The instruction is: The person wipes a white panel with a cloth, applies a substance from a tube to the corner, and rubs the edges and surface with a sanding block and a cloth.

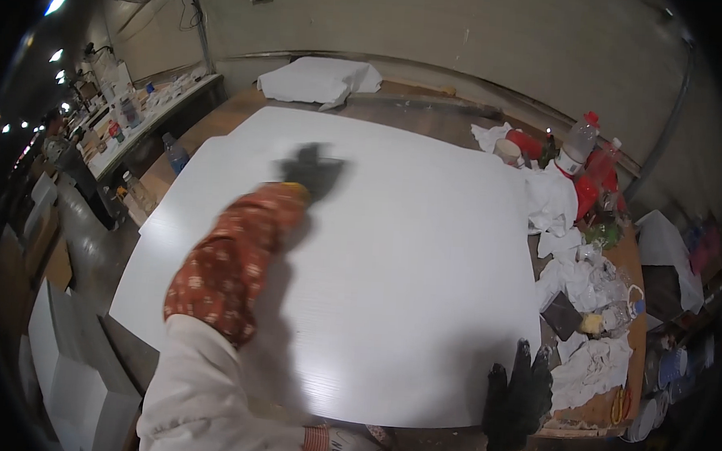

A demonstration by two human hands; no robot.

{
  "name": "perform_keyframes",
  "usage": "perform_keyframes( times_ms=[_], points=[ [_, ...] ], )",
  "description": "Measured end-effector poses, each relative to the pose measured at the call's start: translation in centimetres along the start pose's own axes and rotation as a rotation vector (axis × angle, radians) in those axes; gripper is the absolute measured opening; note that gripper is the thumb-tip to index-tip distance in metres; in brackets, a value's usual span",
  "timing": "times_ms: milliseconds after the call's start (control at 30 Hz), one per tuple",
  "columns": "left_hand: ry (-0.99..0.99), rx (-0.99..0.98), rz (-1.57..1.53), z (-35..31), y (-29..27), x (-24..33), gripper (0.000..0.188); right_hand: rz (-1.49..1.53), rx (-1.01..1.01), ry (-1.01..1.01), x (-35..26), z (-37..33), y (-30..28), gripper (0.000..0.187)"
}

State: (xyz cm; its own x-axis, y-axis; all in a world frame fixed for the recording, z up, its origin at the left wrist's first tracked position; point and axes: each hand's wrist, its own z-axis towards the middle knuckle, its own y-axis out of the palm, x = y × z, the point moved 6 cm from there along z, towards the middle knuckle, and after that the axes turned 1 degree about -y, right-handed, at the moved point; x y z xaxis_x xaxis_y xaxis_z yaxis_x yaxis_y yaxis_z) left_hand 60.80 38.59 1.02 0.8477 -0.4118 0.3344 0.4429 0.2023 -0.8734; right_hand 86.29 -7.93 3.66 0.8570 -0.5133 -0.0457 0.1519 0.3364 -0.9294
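Nearest, a dark-gloved right hand (519, 393) is resting at the near right corner of the white panel (425, 253), fingers spread and pointing away, gripping nothing visible. To its left, a pale sleeve (198, 380) is running into a rust-red patterned oversleeve (233, 260). Main item: the white panel, faintly grained and glossy, is lying flat across the middle of a wooden worktable (630, 268). Over its far left part, a dark-gloved left hand (315, 170) is showing as a blur; one cannot tell its grip or whether it is touching the surface.

Along the right side, near to far: a hand tool with yellow-and-red handles (619, 406) is lying near the table edge; a yellow sponge (591, 323) is sitting between a dark block (560, 316) and a clear bottle with a blue cap (617, 316); crumpled white wipes (583, 278) are lying beyond; a paper cup (508, 151) and a red-capped bottle (577, 147) are standing farther off. Far side: a white cloth (319, 80) is lying bunched. Far left: a second bench (150, 125) is holding bottles.
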Motion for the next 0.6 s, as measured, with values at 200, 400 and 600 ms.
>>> perform_keyframes(
  times_ms=[200,400,600],
  points=[
    [0.872,-0.621,-0.425,-20.3,7.2,40.5,0.054,0.347,0.243,-0.070,4.2,-0.6,0.7,0.040],
    [0.415,0.279,-0.046,-7.5,-2.2,15.2,0.047,0.443,0.255,-0.039,6.4,1.2,-1.1,0.035],
    [-0.823,0.286,0.430,-13.3,-13.5,-5.3,0.053,0.522,0.155,-0.202,9.3,4.3,-0.8,0.036]
  ],
)
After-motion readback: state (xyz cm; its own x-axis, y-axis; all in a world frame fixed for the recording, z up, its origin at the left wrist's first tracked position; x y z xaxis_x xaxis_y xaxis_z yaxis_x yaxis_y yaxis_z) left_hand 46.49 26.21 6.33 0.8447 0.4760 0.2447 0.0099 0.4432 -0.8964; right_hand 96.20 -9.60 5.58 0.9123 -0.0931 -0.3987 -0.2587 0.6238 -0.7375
